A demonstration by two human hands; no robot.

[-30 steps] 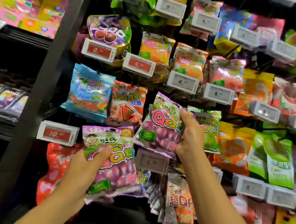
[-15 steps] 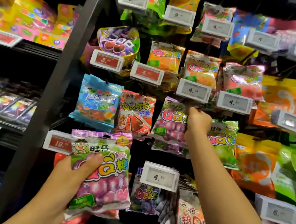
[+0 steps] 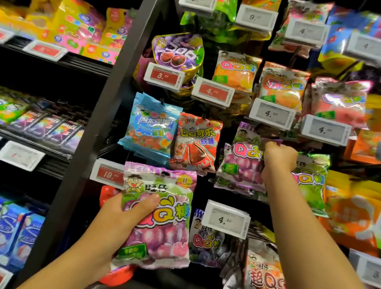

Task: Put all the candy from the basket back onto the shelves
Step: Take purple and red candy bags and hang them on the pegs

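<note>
At two o'clock on the peg wall, the right hand pinches a grape candy bag's top corner. At seven o'clock, the left hand clamps another grape bag. Both look light, soft and crinkly-slick; best held by the header strip.

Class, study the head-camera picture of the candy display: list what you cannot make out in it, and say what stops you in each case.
- Peg and hang hole of the purple grape gummy bag at the rack: head view, covered by the right hand.
- Second purple grape gummy bag's lower left: head view, behind the left hand.
- Basket: head view, outside the frame.
- White price tags at far right: head view, blurred, digits unreadable.
</note>
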